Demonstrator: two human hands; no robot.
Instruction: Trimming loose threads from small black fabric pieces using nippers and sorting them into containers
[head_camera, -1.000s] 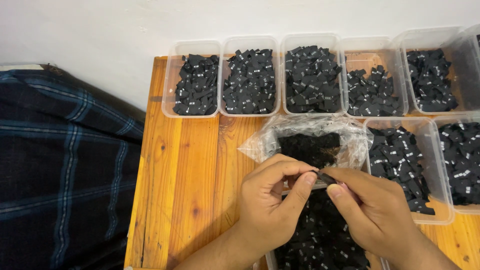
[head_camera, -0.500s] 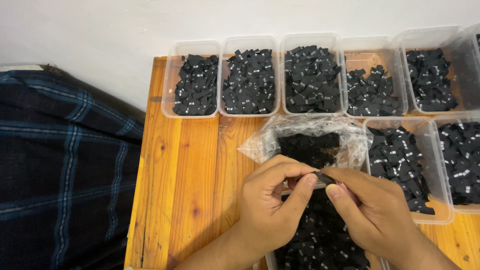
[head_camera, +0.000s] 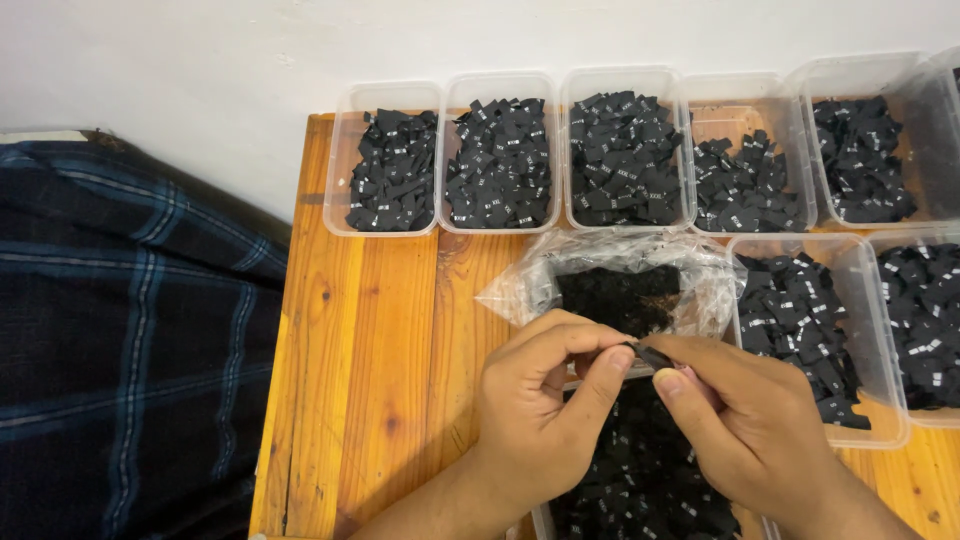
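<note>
Little has moved since the earlier frames: both hands stay pinched on one small black fabric label (head_camera: 650, 353). Left hand (head_camera: 540, 410) and right hand (head_camera: 745, 425) grip it by fingertips above a label-filled tub (head_camera: 640, 480). It looks light, limp and thin, best held by its edges. Clear tubs (head_camera: 505, 160) line the wooden counter (head_camera: 370, 350).

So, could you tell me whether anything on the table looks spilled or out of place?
Nothing stands out. The black tags sit inside their clear tubs, the plastic bag holds its pile, and both hands, left hand and right hand, pinch one tag.
</note>
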